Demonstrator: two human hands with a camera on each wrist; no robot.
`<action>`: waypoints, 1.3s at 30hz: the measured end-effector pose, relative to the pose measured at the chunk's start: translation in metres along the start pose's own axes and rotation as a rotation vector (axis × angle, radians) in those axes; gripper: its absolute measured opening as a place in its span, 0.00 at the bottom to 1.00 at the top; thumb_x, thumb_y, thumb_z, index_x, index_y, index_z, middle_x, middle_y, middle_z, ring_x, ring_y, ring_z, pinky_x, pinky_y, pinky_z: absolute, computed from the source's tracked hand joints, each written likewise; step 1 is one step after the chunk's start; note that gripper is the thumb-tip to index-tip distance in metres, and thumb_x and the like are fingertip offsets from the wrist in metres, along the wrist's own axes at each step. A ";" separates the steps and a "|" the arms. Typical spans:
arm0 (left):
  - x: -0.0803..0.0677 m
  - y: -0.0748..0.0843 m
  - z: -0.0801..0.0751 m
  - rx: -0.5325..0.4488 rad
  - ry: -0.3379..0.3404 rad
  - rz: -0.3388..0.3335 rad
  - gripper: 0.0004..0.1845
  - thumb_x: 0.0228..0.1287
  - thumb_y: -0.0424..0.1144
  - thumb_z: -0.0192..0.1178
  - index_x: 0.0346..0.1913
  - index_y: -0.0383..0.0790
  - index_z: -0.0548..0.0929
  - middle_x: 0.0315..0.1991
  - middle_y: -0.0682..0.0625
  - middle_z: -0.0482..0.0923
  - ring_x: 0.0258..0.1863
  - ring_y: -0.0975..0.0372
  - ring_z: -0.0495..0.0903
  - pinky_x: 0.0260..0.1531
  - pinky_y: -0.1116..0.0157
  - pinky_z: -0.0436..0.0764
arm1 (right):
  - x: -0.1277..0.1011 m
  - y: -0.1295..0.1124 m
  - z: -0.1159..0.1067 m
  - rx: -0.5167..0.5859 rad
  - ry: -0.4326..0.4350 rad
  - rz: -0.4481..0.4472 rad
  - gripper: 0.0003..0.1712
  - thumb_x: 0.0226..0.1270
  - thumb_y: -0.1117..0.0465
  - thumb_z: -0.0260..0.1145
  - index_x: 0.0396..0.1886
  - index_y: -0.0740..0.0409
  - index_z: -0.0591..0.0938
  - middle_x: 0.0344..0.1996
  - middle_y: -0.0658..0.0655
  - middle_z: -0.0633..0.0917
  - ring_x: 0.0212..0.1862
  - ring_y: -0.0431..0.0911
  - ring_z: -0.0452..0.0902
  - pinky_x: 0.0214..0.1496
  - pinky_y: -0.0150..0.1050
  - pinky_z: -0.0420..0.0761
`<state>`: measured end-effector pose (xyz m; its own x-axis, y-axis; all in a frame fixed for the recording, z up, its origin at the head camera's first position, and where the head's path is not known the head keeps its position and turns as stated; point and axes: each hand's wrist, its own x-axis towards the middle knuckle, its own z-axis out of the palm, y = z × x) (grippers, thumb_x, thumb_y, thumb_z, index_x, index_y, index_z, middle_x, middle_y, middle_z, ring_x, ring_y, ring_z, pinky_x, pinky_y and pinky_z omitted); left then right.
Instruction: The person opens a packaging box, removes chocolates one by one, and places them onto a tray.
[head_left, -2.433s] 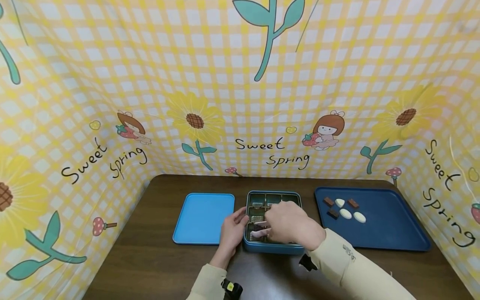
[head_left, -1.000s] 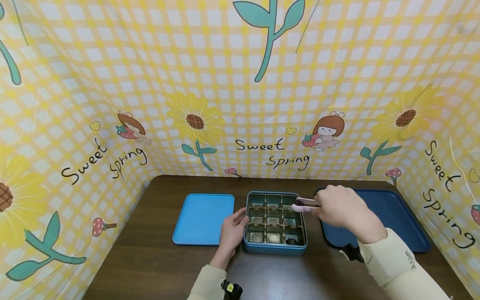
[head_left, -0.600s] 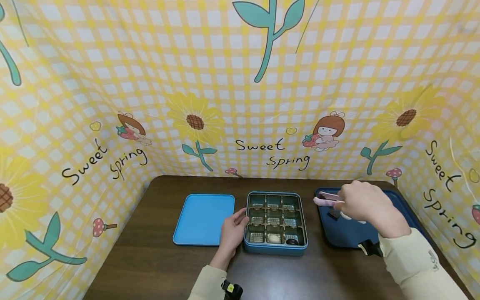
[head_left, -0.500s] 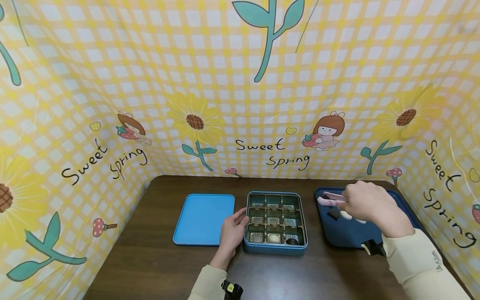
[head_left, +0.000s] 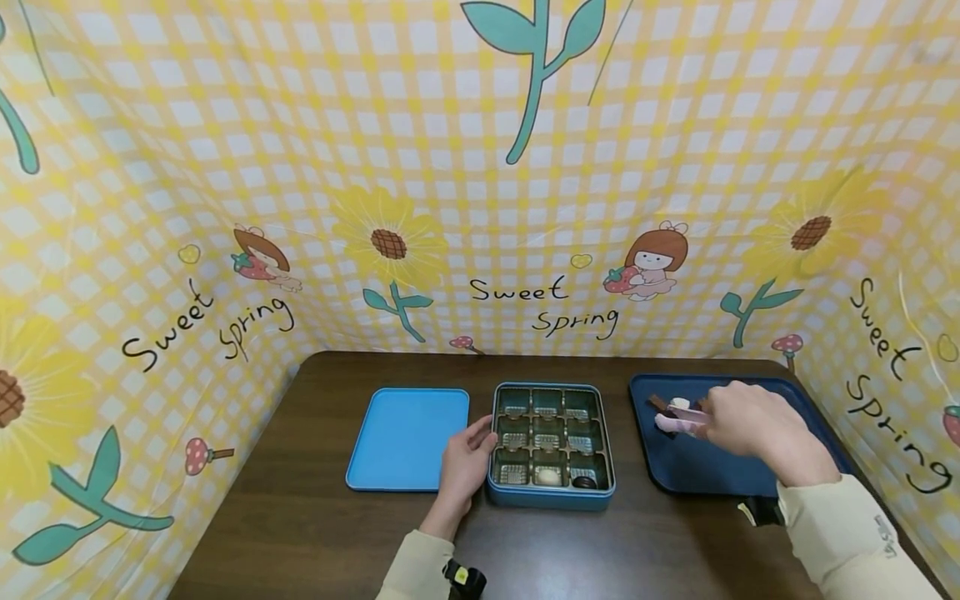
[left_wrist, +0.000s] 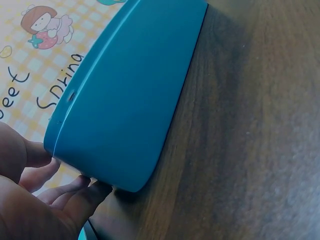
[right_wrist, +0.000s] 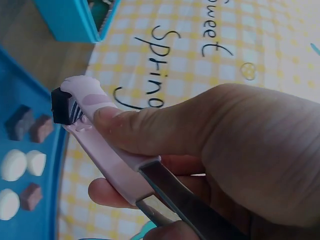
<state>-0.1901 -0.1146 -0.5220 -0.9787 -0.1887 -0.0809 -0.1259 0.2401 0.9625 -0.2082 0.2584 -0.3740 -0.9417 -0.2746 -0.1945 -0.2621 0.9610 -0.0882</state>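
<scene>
My right hand [head_left: 753,425] grips pink tongs [head_left: 678,419] over the dark blue tray [head_left: 750,479]. In the right wrist view the tongs [right_wrist: 95,132] pinch a dark chocolate piece [right_wrist: 62,106] at their tip, above the tray's brown pieces [right_wrist: 31,126] and white pieces [right_wrist: 22,164]. My left hand [head_left: 463,467] holds the left wall of the teal tin [head_left: 551,497], thumb near the rim. In the left wrist view its fingers [left_wrist: 75,200] lie against the tin's corner [left_wrist: 125,100]. The tin's front row holds a white piece [head_left: 550,477] and a dark piece [head_left: 583,482].
A light blue lid [head_left: 408,435] lies flat left of the tin on the dark wooden table [head_left: 315,525]. Yellow checked cloth [head_left: 480,167] walls the table at the back and both sides.
My right hand carried the tongs from the tin rightward to the tray and lowered them among the pieces. The left hand stayed on the tin.
</scene>
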 end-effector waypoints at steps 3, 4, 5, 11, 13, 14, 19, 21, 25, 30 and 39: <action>0.000 0.001 0.000 -0.003 -0.002 -0.003 0.19 0.75 0.37 0.60 0.66 0.42 0.81 0.59 0.38 0.81 0.60 0.48 0.80 0.56 0.47 0.79 | -0.001 0.002 0.008 0.001 -0.012 0.005 0.12 0.64 0.51 0.72 0.27 0.51 0.84 0.20 0.50 0.75 0.23 0.45 0.69 0.26 0.43 0.67; 0.001 0.001 0.000 -0.004 -0.004 -0.001 0.19 0.75 0.37 0.59 0.66 0.42 0.81 0.59 0.38 0.81 0.60 0.48 0.80 0.56 0.47 0.79 | -0.001 0.003 0.010 0.004 -0.017 0.007 0.12 0.64 0.50 0.72 0.26 0.51 0.84 0.20 0.50 0.75 0.23 0.45 0.69 0.26 0.43 0.67; 0.001 0.001 0.000 -0.005 -0.004 -0.001 0.19 0.75 0.37 0.60 0.66 0.42 0.81 0.59 0.38 0.81 0.60 0.48 0.80 0.56 0.47 0.79 | -0.002 0.004 0.013 0.007 -0.024 0.007 0.12 0.64 0.51 0.72 0.26 0.50 0.84 0.20 0.49 0.75 0.23 0.45 0.69 0.26 0.43 0.67; 0.000 0.002 -0.001 -0.005 0.000 0.007 0.19 0.74 0.37 0.60 0.66 0.42 0.81 0.58 0.37 0.82 0.60 0.47 0.80 0.56 0.46 0.79 | -0.003 0.006 0.023 0.029 -0.063 0.015 0.11 0.65 0.53 0.72 0.25 0.49 0.84 0.20 0.49 0.75 0.24 0.45 0.69 0.26 0.42 0.67; 0.000 0.002 -0.001 -0.006 -0.001 0.004 0.19 0.74 0.37 0.60 0.66 0.42 0.81 0.58 0.38 0.82 0.60 0.48 0.80 0.56 0.46 0.79 | -0.002 0.007 0.025 0.027 -0.076 0.023 0.11 0.64 0.53 0.72 0.25 0.50 0.84 0.20 0.49 0.75 0.23 0.45 0.69 0.26 0.42 0.67; 0.000 0.002 -0.001 -0.005 -0.001 0.005 0.19 0.75 0.37 0.60 0.66 0.42 0.81 0.59 0.37 0.81 0.60 0.48 0.80 0.56 0.46 0.78 | -0.002 0.007 0.026 0.026 -0.081 0.028 0.11 0.64 0.53 0.72 0.25 0.50 0.84 0.20 0.50 0.74 0.23 0.45 0.69 0.26 0.42 0.67; -0.001 0.001 -0.001 0.004 -0.005 0.021 0.20 0.75 0.36 0.60 0.66 0.42 0.80 0.59 0.37 0.81 0.61 0.47 0.79 0.58 0.45 0.77 | -0.002 0.009 0.031 0.014 -0.105 0.041 0.12 0.63 0.52 0.73 0.24 0.50 0.83 0.20 0.50 0.75 0.24 0.46 0.69 0.26 0.42 0.68; -0.001 0.001 -0.002 0.012 -0.006 0.034 0.20 0.74 0.36 0.60 0.66 0.41 0.80 0.58 0.36 0.81 0.60 0.46 0.79 0.57 0.45 0.77 | -0.001 0.010 0.033 0.019 -0.118 0.045 0.13 0.64 0.52 0.73 0.23 0.49 0.82 0.20 0.50 0.75 0.24 0.45 0.69 0.27 0.42 0.68; -0.001 0.002 -0.002 0.018 -0.005 0.040 0.20 0.74 0.36 0.60 0.66 0.41 0.80 0.58 0.36 0.81 0.60 0.46 0.79 0.57 0.45 0.77 | -0.001 0.012 0.036 0.017 -0.132 0.054 0.14 0.63 0.52 0.74 0.23 0.49 0.80 0.20 0.50 0.75 0.24 0.45 0.69 0.27 0.43 0.69; -0.001 0.002 -0.002 0.018 -0.006 0.041 0.20 0.74 0.36 0.60 0.66 0.41 0.80 0.58 0.36 0.81 0.60 0.45 0.79 0.57 0.44 0.77 | 0.000 0.013 0.039 0.004 -0.131 0.062 0.12 0.61 0.53 0.74 0.24 0.51 0.81 0.22 0.51 0.76 0.25 0.47 0.70 0.28 0.46 0.70; -0.001 0.000 -0.002 0.016 -0.006 0.045 0.20 0.74 0.36 0.60 0.66 0.41 0.80 0.58 0.36 0.81 0.60 0.46 0.79 0.57 0.45 0.77 | 0.002 0.014 0.043 0.024 -0.139 0.060 0.14 0.62 0.53 0.73 0.21 0.50 0.79 0.19 0.50 0.73 0.22 0.45 0.69 0.26 0.42 0.67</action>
<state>-0.1892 -0.1160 -0.5210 -0.9843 -0.1721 -0.0392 -0.0844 0.2637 0.9609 -0.2047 0.2698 -0.4173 -0.9165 -0.2204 -0.3337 -0.1996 0.9752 -0.0957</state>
